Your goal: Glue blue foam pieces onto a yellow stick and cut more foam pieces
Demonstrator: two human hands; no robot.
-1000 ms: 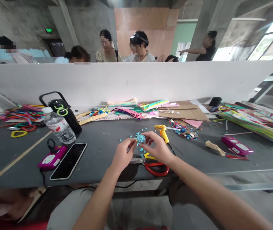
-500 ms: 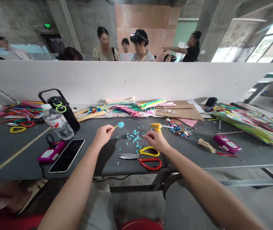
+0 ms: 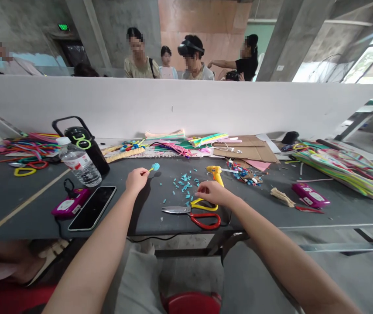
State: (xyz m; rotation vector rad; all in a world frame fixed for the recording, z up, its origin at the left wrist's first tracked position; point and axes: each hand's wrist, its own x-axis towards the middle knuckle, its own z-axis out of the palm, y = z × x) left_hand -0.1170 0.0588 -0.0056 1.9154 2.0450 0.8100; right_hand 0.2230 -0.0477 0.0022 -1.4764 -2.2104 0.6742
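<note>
My left hand [image 3: 136, 180] pinches a thin yellow-green stem that carries a small fluffy blue head [image 3: 155, 166], held just above the grey table. My right hand [image 3: 213, 192] hovers at the right edge of scattered short blue pieces [image 3: 183, 183]. Its fingertips are brought together; whatever is between them, if anything, is too small to make out. Under that hand lie open scissors [image 3: 177, 210] with one yellow and one red handle. Right behind it rests a yellow glue gun [image 3: 217, 173] with a clear glue stick in its back.
To the left stand a water bottle [image 3: 80, 165] and a black flask [image 3: 96, 152], near a phone [image 3: 93, 208] and a purple box [image 3: 70, 203]. Pipe cleaners [image 3: 340, 172] and another purple box [image 3: 309, 195] lie at right. A white partition [image 3: 173, 104] closes the back; people are beyond.
My left hand has drawn the blue-headed stem a little to the left. My right hand stays over the blue pieces, its fingers slightly lower. The camera view has shifted a bit.
</note>
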